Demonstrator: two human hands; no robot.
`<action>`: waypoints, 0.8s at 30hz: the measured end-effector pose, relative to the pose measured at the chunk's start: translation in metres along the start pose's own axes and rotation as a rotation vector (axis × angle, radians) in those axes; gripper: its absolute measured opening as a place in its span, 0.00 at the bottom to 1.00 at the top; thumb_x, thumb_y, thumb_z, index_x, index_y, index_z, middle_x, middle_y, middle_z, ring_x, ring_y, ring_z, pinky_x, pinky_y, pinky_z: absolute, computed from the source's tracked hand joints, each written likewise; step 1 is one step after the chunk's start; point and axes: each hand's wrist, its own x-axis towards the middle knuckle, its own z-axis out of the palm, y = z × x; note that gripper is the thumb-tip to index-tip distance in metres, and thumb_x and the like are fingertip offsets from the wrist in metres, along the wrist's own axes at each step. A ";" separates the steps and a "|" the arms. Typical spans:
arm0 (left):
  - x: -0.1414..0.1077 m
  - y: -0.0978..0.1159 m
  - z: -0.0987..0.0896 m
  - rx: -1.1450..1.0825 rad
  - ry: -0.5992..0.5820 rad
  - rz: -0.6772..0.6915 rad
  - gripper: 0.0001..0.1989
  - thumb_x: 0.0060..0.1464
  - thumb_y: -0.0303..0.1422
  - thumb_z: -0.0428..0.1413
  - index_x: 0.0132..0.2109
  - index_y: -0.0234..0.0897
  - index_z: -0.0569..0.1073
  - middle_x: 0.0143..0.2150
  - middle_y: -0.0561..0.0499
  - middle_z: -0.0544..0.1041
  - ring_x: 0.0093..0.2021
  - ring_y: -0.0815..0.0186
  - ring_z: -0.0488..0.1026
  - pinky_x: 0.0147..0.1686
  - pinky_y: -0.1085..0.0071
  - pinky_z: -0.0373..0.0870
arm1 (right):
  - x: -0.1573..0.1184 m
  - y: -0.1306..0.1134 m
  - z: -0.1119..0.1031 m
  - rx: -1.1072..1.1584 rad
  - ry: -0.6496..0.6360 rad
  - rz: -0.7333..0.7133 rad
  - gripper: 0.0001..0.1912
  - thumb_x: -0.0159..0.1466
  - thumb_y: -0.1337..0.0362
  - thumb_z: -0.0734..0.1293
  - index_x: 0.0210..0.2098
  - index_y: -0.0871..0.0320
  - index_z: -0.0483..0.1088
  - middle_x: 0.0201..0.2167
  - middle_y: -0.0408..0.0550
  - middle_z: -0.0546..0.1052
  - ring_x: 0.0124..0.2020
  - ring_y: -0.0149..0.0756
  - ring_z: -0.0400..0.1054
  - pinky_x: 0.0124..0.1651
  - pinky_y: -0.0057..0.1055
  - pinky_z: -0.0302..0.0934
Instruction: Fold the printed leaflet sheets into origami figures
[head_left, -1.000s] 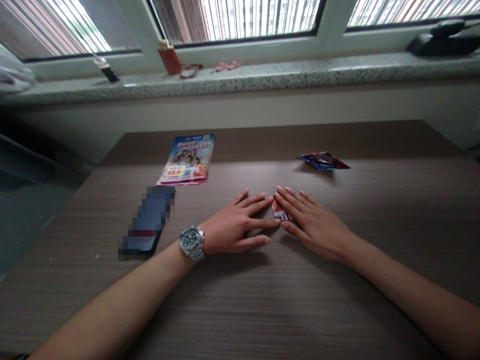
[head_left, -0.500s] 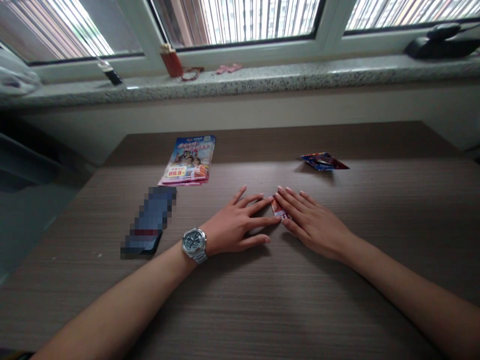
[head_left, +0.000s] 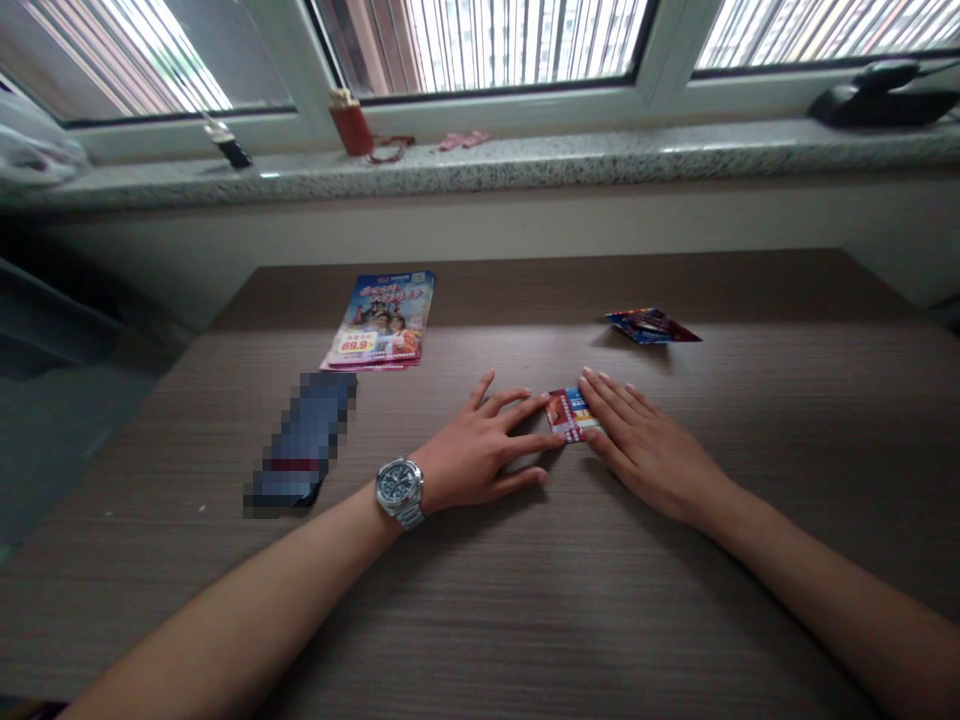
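Observation:
A small folded piece of printed paper [head_left: 568,415], red, blue and yellow, lies flat on the brown table [head_left: 480,620] between my hands. My left hand [head_left: 487,445], with a metal watch [head_left: 399,482] on the wrist, has its fingers spread, and two fingertips touch the paper's left edge. Flat over the right part of the paper rests my right hand [head_left: 637,440], its fingers stretched out, hiding that end. Behind it stands a folded paper shape [head_left: 651,326] in dark blue and red.
At the back left lies a stack of printed flyers [head_left: 382,320]. A pixelated dark phone-like object [head_left: 300,440] is in front of it. On the granite windowsill [head_left: 525,170] are a red container [head_left: 351,128], a pink item [head_left: 465,140] and a black device [head_left: 877,100].
My right hand has slid a little to the right over the paper, so more of its printed surface shows. The left hand stays at the paper's left edge.

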 end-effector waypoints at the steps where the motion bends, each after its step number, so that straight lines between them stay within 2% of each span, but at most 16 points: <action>1: 0.000 0.000 0.001 -0.001 0.011 0.002 0.22 0.67 0.47 0.50 0.65 0.51 0.68 0.73 0.46 0.58 0.70 0.50 0.57 0.70 0.38 0.38 | 0.000 0.000 0.000 0.002 0.003 -0.002 0.34 0.75 0.50 0.49 0.74 0.61 0.45 0.74 0.54 0.50 0.74 0.40 0.42 0.73 0.47 0.43; 7: 0.003 0.001 0.004 -0.020 0.042 0.010 0.22 0.67 0.44 0.52 0.64 0.49 0.68 0.71 0.43 0.60 0.69 0.49 0.58 0.69 0.37 0.42 | 0.001 0.002 -0.002 0.043 0.056 -0.035 0.33 0.75 0.52 0.53 0.73 0.61 0.48 0.73 0.57 0.52 0.74 0.43 0.45 0.72 0.50 0.46; 9: 0.003 0.001 0.004 -0.025 0.049 0.014 0.22 0.67 0.44 0.52 0.65 0.49 0.68 0.71 0.43 0.61 0.69 0.49 0.58 0.69 0.36 0.42 | 0.001 0.002 -0.006 0.073 0.102 -0.091 0.32 0.74 0.54 0.56 0.72 0.60 0.50 0.73 0.58 0.52 0.73 0.46 0.46 0.71 0.52 0.48; 11: 0.004 0.000 0.005 -0.028 0.055 0.012 0.22 0.67 0.43 0.52 0.65 0.48 0.67 0.71 0.43 0.61 0.69 0.49 0.59 0.69 0.36 0.41 | 0.001 0.003 -0.010 0.112 0.131 -0.204 0.29 0.72 0.57 0.61 0.70 0.55 0.57 0.73 0.56 0.55 0.73 0.47 0.49 0.71 0.53 0.50; 14: 0.004 0.000 0.006 -0.036 0.069 0.003 0.23 0.67 0.43 0.52 0.66 0.45 0.66 0.70 0.42 0.63 0.69 0.50 0.60 0.70 0.38 0.42 | 0.002 0.002 -0.014 0.196 0.142 -0.328 0.23 0.70 0.60 0.64 0.64 0.50 0.66 0.68 0.52 0.66 0.68 0.46 0.59 0.68 0.49 0.58; 17: 0.005 0.000 0.007 -0.057 0.091 -0.004 0.22 0.67 0.41 0.52 0.65 0.43 0.67 0.68 0.44 0.67 0.68 0.53 0.62 0.70 0.41 0.44 | 0.002 0.001 -0.014 0.258 0.152 -0.342 0.20 0.71 0.63 0.64 0.61 0.50 0.69 0.62 0.50 0.73 0.62 0.43 0.68 0.63 0.43 0.66; 21: 0.007 0.000 0.007 -0.086 0.143 -0.023 0.20 0.65 0.39 0.55 0.61 0.43 0.70 0.63 0.45 0.72 0.65 0.54 0.65 0.70 0.44 0.48 | 0.001 -0.001 -0.015 0.305 0.193 -0.363 0.17 0.71 0.66 0.64 0.58 0.51 0.72 0.59 0.49 0.76 0.59 0.40 0.72 0.61 0.39 0.67; 24: 0.009 0.002 0.005 -0.147 0.240 -0.032 0.16 0.64 0.37 0.57 0.57 0.43 0.73 0.58 0.47 0.76 0.60 0.58 0.71 0.68 0.49 0.54 | -0.001 -0.005 -0.018 0.389 0.234 -0.345 0.16 0.71 0.68 0.64 0.56 0.53 0.73 0.55 0.49 0.79 0.55 0.38 0.74 0.59 0.35 0.69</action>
